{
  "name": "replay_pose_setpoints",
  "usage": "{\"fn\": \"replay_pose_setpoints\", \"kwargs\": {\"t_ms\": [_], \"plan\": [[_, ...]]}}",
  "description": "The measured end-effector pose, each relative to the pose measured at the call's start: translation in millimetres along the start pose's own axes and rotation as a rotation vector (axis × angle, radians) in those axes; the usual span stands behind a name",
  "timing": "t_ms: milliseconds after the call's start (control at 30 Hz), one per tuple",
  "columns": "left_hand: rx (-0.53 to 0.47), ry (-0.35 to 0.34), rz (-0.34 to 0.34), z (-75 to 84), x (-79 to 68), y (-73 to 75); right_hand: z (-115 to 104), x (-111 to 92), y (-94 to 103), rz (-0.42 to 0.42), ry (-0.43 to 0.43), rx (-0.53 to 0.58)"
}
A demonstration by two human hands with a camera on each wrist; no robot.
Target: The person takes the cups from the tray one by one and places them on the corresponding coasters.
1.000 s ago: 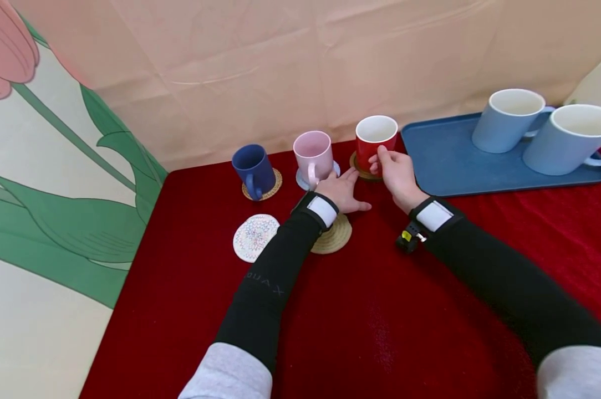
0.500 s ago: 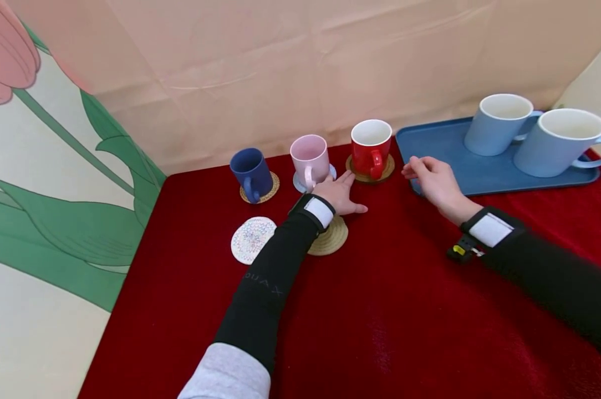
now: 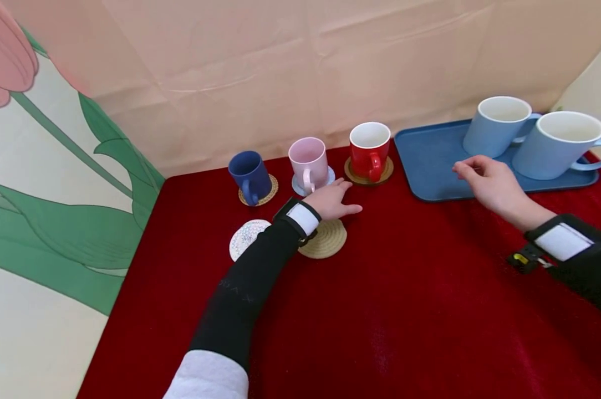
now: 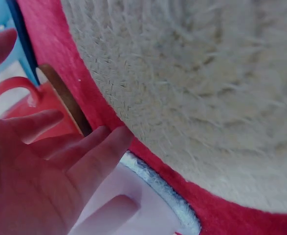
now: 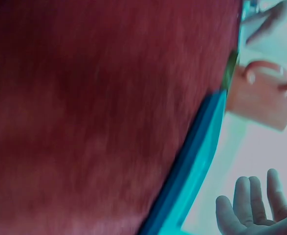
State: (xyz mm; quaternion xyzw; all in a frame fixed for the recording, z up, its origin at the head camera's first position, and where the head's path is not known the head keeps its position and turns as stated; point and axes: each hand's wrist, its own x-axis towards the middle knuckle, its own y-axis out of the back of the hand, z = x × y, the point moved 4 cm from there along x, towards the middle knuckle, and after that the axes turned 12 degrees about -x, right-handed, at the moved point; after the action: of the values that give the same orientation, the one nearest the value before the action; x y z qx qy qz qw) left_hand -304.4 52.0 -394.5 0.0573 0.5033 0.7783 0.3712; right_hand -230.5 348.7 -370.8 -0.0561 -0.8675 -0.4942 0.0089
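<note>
In the head view my left hand (image 3: 332, 200) has its fingers spread and holds nothing, just in front of the pink mug (image 3: 307, 158) and overlapping the round woven coaster (image 3: 325, 244). Its fingertips point toward the red mug (image 3: 369, 152), which stands upright on a brown coaster (image 3: 354, 174) with its handle forward. My right hand (image 3: 495, 185) hangs at the front edge of the blue tray (image 3: 430, 166), fingers loosely bent around nothing. The right wrist view shows its relaxed fingers (image 5: 242, 200) apart from the red mug. The pink mug rests on a pale blue coaster (image 3: 330, 177).
A dark blue mug (image 3: 250, 172) sits on a tan woven coaster (image 3: 273, 191) to the left. Nearer lies a white patterned coaster (image 3: 245, 235), partly behind the left sleeve. Two light blue mugs (image 3: 492, 133) stand on the tray. A cloth wall borders the table's back.
My right hand has left the red mug and moved right, to the tray's front edge. The red mug's handle has come into view. My left hand has shifted slightly left.
</note>
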Motion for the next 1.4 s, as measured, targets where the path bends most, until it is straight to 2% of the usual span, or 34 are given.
{"fn": "replay_pose_setpoints", "kwargs": {"t_ms": [200,267,367,467,567,667,733,833,1033,1233,1400], "plan": [[-0.059,-0.111,0.044,-1.5,-24.9,7.2,16.2,16.9,27.7,0.104,0.059,-0.154],[-0.062,-0.146,0.063,-0.6,-32.8,9.7,22.6,22.6,39.9,0.141,0.051,-0.226],[-0.067,-0.177,0.088,1.0,-42.1,13.4,36.8,30.7,61.7,0.167,-0.022,-0.333],[-0.075,-0.188,0.103,2.1,-49.3,17.0,59.5,39.1,82.0,0.185,-0.130,-0.406],[-0.083,-0.207,0.109,1.9,-53.5,18.0,90.0,45.5,95.4,0.190,-0.226,-0.367],[-0.079,-0.227,0.114,0.6,-55.7,16.0,122.8,48.2,101.5,0.198,-0.312,-0.263],[-0.078,-0.239,0.115,-0.5,-56.6,13.7,140.7,47.8,101.7,0.220,-0.334,-0.186],[-0.082,-0.245,0.114,-2.6,-57.5,10.7,157.2,47.4,99.7,0.214,-0.353,-0.145],[-0.079,-0.223,0.118,-6.5,-58.6,8.3,157.3,46.2,90.8,0.130,-0.302,-0.216],[-0.097,-0.209,0.123,-8.7,-58.1,8.3,147.3,40.6,87.5,0.145,-0.305,-0.209],[-0.105,-0.202,0.126,-11.5,-56.1,7.8,134.0,42.6,89.0,0.194,-0.181,-0.261]]}}
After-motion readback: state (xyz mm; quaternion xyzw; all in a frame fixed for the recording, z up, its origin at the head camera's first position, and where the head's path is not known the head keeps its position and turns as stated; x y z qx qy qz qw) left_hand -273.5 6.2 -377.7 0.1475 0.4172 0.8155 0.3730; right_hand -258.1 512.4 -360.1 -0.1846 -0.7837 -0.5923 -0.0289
